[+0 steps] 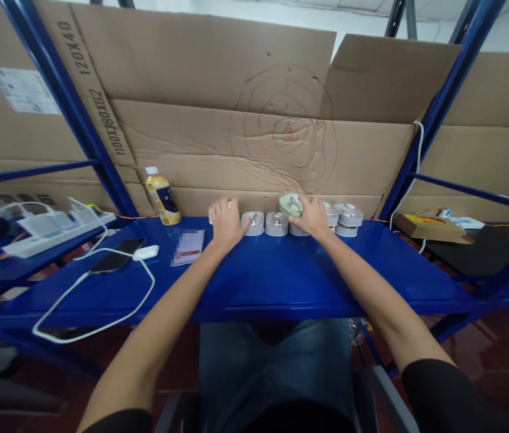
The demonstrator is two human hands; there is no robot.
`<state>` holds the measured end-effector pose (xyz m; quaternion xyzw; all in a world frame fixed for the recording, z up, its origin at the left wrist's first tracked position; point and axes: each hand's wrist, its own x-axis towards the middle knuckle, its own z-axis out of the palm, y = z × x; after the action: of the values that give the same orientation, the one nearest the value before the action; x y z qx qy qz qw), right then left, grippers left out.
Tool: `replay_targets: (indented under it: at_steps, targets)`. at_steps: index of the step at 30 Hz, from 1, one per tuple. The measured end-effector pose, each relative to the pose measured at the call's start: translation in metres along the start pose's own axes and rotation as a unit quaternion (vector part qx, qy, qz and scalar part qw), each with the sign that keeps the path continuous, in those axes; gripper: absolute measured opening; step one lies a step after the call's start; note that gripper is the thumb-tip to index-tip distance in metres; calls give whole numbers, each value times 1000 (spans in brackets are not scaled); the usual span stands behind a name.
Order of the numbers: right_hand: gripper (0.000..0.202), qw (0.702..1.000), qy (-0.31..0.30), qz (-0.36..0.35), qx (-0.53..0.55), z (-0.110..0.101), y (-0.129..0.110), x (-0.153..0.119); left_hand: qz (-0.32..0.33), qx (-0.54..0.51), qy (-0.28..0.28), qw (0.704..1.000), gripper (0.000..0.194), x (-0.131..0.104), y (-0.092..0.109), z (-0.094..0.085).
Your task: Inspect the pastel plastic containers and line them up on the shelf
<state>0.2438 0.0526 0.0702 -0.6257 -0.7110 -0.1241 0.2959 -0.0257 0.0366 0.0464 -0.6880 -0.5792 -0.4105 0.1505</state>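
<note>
Several small rounded cases stand in a row along the back of the blue shelf. My right hand (312, 215) grips a green case (291, 204), which is raised over the row. Below it, a pale case is partly hidden by the hand. Between my hands are two clear-topped cases, one (276, 224) nearer the middle and one (254, 223) beside my left thumb. My left hand (228, 222) rests at the left end of the row, over a case partly hidden behind the fingers. Right of my right hand, two cases (348, 214) are stacked.
A yellow bottle (163, 197) stands at the back left, with a card (188, 247) in front of it. Further left lie a phone (118, 255), a white cable and a power strip (56, 234). Cardboard (182, 138) walls the back; blue posts flank the shelf.
</note>
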Motion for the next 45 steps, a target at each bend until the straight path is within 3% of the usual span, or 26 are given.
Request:
replay_targets:
  at_steps: [2,5,10,14,17,23,26,28,31,34,39,42,45]
  targets:
    - [76,999,-7,25,-44,7,-5,12,-97,84,-3,992,67,16,-3,0]
    - [74,996,-4,56,-71,22,-8,18,-214,123,-25,969,83,32,-15,13]
    - [76,997,19,50,-55,43,-7,13,-287,105,-60,950,94,37,-37,39]
    - [77,998,18,52,-43,44,-10,7,-263,95,-51,959,77,34,-42,42]
    - [70,999,19,40,-32,37,-13,0,-252,94,-49,962,75,30,-42,40]
    - [50,995,56,-80,25,22,-16,-28,-228,79,-33,970,69,27,-39,30]
    - [46,985,74,-124,97,12,-13,-40,-172,47,-7,984,71,23,-25,13]
    - [50,973,68,-152,158,3,-8,-47,-93,-6,-6,996,71,16,-11,2]
    - [77,952,22,-195,234,-6,1,-55,47,-135,-80,987,68,-5,12,-7]
    - [107,930,-65,-240,270,-7,7,-61,129,-260,-189,938,71,-30,28,-7]
    - [107,910,-194,-268,250,1,3,-69,134,-362,-292,875,91,-53,32,-1]
    - [100,915,-207,-257,232,3,2,-72,117,-373,-329,860,103,-57,26,3]
    - [91,919,-192,-226,262,1,14,-71,106,-346,-340,868,111,-58,19,7]
